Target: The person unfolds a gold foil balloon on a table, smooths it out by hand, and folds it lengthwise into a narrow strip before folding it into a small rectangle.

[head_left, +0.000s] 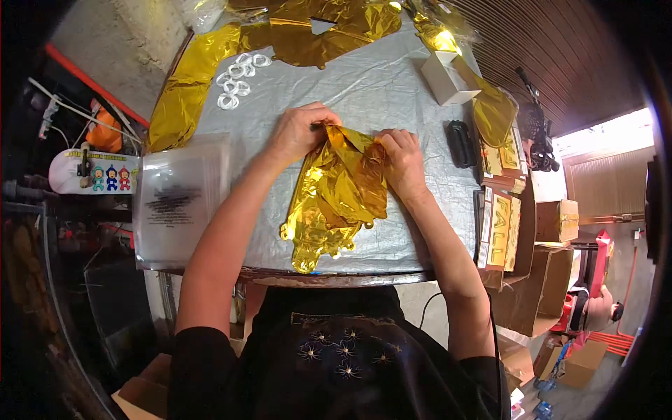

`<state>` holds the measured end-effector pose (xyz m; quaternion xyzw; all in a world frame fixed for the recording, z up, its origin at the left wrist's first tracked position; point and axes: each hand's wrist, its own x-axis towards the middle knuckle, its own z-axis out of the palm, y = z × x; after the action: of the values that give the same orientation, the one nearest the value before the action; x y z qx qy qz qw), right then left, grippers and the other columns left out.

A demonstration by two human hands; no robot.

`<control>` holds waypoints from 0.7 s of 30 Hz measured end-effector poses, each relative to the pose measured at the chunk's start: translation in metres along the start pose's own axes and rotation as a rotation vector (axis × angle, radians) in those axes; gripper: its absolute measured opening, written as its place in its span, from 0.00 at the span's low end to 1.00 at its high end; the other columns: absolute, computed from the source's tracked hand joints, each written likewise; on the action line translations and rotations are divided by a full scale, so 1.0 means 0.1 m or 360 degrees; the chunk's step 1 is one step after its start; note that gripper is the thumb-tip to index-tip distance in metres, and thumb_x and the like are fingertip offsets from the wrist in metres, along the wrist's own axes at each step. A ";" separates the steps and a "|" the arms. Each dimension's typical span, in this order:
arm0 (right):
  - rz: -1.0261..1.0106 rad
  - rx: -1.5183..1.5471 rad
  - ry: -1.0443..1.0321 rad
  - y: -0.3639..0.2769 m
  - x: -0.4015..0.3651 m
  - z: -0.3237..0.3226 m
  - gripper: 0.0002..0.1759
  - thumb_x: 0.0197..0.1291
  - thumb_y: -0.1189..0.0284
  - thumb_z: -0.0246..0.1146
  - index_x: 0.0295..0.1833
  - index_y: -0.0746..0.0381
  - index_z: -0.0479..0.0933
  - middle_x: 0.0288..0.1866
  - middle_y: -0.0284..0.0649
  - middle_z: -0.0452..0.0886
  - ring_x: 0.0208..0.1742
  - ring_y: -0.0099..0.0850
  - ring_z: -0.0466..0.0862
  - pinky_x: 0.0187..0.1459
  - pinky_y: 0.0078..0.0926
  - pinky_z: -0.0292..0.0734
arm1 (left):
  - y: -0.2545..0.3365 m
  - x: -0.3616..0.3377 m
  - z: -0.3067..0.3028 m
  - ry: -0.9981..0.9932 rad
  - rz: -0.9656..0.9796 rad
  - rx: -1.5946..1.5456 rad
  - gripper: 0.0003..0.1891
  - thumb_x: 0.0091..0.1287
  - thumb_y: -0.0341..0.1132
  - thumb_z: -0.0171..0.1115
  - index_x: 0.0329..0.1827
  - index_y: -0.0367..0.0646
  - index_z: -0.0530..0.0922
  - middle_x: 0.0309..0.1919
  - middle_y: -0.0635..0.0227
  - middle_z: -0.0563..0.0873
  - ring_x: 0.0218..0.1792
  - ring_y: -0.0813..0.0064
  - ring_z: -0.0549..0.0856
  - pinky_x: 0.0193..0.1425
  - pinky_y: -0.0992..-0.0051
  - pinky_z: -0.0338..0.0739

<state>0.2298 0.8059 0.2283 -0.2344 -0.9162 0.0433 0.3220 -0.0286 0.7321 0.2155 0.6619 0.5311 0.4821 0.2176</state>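
A crumpled gold foil sheet hangs between both hands over the grey covered table, its scalloped lower end lying near the front edge. My left hand pinches the foil's top left corner, with a small dark spot at the fingertips that is too small to make out. On the other side my right hand has its fingers closed on the foil's upper right edge. White coiled rings lie beyond my left hand. A black object rests to the right of my right hand.
Clear plastic bags are stacked at the table's left. More gold foil spreads along the left and far edges. An open white box stands at the back right. Boxes with printed labels line the right edge.
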 end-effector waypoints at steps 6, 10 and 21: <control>-0.0091 -0.0085 -0.0019 -0.04 -0.06 -0.07 0.14 0.55 0.77 0.72 0.48 0.59 0.83 0.48 0.35 0.88 0.48 0.38 0.85 0.56 0.39 0.76 | 0.05 -0.01 0.01 0.0035 -0.0060 0.0042 0.12 0.62 0.19 0.73 0.47 0.40 0.89 0.43 0.68 0.91 0.41 0.75 0.90 0.50 0.75 0.85; -0.0129 -0.0076 -0.0016 -0.04 -0.07 -0.10 0.13 0.57 0.77 0.71 0.48 0.59 0.84 0.51 0.34 0.89 0.49 0.36 0.86 0.57 0.39 0.76 | 0.08 -0.03 -0.03 0.0116 -0.0016 0.0190 0.12 0.63 0.23 0.75 0.49 0.41 0.89 0.44 0.67 0.91 0.41 0.74 0.90 0.50 0.74 0.85; 0.0084 0.0140 -0.0020 0.02 -0.08 -0.13 0.11 0.59 0.78 0.71 0.47 0.56 0.85 0.48 0.32 0.90 0.50 0.34 0.86 0.61 0.38 0.71 | 0.23 -0.23 -0.15 -0.0097 -0.0197 -0.0093 0.16 0.65 0.16 0.67 0.54 0.40 0.88 0.47 0.64 0.91 0.47 0.73 0.93 0.50 0.74 0.90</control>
<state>0.2435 0.8030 0.2337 -0.2440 -0.9089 0.0934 0.3250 -0.0297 0.7002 0.2314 0.6356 0.5498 0.4627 0.2823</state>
